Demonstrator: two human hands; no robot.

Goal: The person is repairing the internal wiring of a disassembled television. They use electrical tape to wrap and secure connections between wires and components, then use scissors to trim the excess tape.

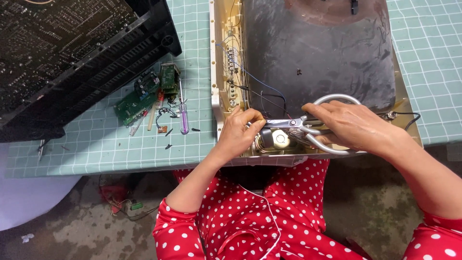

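Two hands, left hand point(239, 132) and right hand point(353, 125), work one scissors point(308, 123).

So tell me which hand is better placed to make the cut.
Right. The right hand already grips the scissors by their handles, blades pointing at the wire pinched by the left hand, which looks busy holding it inside the open casing.

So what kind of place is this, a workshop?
Probably an informal electronics repair or salvage spot: an opened monitor lies on a gridded mat, loose circuit boards and a screwdriver beside it, over a rough concrete floor.
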